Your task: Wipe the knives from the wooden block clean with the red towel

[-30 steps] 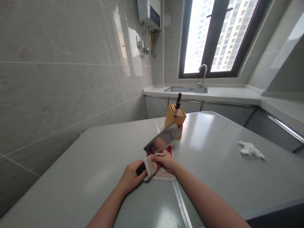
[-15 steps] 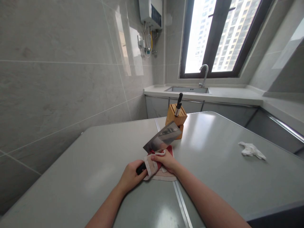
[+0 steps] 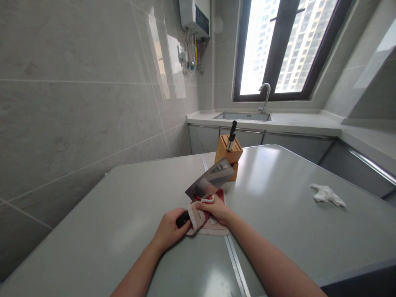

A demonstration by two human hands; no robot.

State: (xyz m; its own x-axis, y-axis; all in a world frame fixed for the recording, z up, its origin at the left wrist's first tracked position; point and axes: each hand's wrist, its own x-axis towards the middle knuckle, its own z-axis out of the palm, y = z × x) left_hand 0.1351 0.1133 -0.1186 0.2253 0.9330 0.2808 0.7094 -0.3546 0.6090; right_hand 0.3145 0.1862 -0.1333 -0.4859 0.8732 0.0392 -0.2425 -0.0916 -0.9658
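Observation:
A cleaver (image 3: 212, 178) with a broad shiny blade and a black handle is tilted above the table, its blade pointing away and to the right. My left hand (image 3: 169, 227) is closed around the handle's end. A red and pale pink cloth (image 3: 198, 218) wraps the part near the base of the blade. My right hand (image 3: 216, 209) grips the cloth there, with some fingers hidden beneath it. Just beyond the blade stands a wooden knife block (image 3: 229, 149) holding black-handled knives; the blade overlaps its lower front in view.
The grey table (image 3: 130, 189) has a metal seam running through it. A crumpled white tissue (image 3: 328, 195) lies at the right. Beyond the table are a counter with a sink (image 3: 244, 116), a tap (image 3: 265, 97) and a window. A tiled wall (image 3: 77, 107) rises on the left.
Hardly anything differs: the whole view has shifted very slightly. Both hands keep their hold on the cleaver and the cloth.

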